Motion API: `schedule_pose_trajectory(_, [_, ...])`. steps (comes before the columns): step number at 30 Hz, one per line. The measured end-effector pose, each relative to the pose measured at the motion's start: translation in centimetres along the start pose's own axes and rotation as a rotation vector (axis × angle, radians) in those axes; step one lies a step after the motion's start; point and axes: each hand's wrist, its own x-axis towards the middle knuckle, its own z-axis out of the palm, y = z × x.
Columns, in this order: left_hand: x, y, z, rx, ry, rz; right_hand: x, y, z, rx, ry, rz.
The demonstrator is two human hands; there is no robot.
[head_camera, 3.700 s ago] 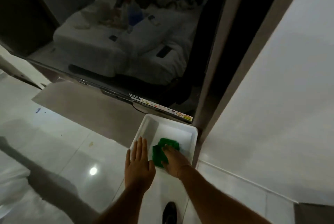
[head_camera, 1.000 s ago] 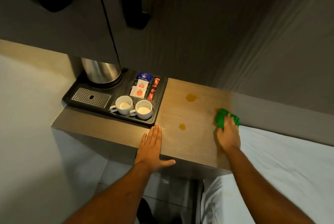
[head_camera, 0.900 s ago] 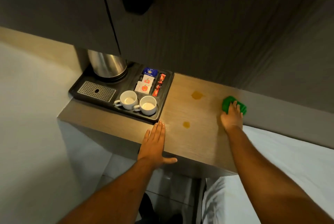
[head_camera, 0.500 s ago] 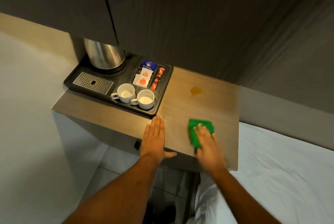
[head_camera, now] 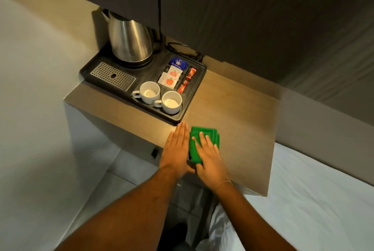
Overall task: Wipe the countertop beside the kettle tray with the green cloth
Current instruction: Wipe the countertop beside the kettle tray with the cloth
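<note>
Green cloth [head_camera: 204, 143], folded, lies at the bench's [head_camera: 238, 113] front edge, just before the kettle tray [head_camera: 194, 88]; we press our flat right hand [head_camera: 210, 159] on it, our left hand [head_camera: 176, 149] splayed empty beside it.

Right hand [head_camera: 210, 157] presses green cloth [head_camera: 204, 141] on countertop [head_camera: 232, 113] (beside left hand [head_camera: 178, 149]).

A: Open room on the surface [head_camera: 238, 121]?
B: Bare wood ran right of the kettle tray [head_camera: 192, 96] to the bed-side edge.
A: Obstacles?
B: Tray blocked the left; dark cabinet [head_camera: 242, 17] overhung the back; both hands and green cloth [head_camera: 204, 135] occupied the front edge.
</note>
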Motion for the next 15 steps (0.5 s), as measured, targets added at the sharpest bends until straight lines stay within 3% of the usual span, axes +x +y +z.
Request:
schedule_pose_trajectory(4, [0.1, 0.2, 0.1, -0.058, 0.033, -0.041, 3.0, -0.5, -0.8, -0.075, 0.023, -0.036])
schedule_pose_trajectory(8, [0.1, 0.0, -0.1, -0.047, 0.016, -0.048, 12.3, 1.3, -3.9, -0.078, 0.071, 0.021])
schedule_pose_trajectory(12, [0.3, -0.3, 0.2, -0.028, 0.001, -0.034, 19.2, 7.3, -8.6, -0.049, 0.156, 0.266])
schedule_pose_trajectory(15, [0.2, -0.5, -0.1, -0.001, -0.019, -0.008, 17.7, 12.9, -10.2, -0.029, 0.226, 0.462])
